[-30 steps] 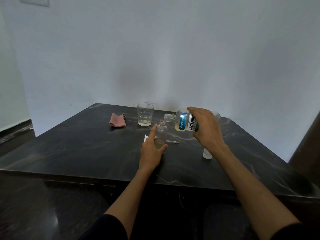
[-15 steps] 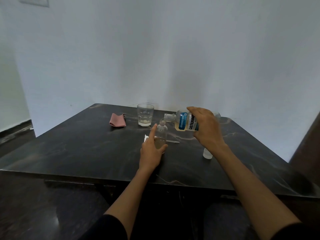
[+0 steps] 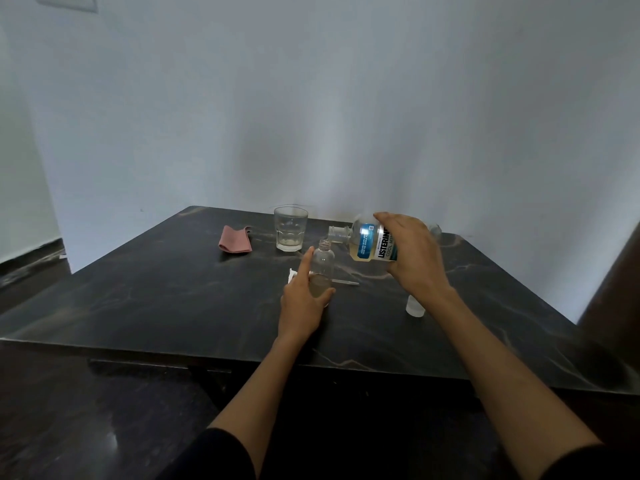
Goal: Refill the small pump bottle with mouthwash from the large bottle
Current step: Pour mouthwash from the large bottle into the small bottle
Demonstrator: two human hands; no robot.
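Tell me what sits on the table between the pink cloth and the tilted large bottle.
In the head view, a clear drinking glass stands between the pink cloth and the large bottle.

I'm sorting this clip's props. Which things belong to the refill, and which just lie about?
In use:
large bottle, tipped in the right hand
small bottle, upright, steadied by the left hand

Lying about:
glass
pink cloth
white cap
table

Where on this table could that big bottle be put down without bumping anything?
The table's near left part, in front of the pink cloth, is bare, as is the right side beyond the white cap. The middle is crowded: glass, small bottle, pump tube and both hands.
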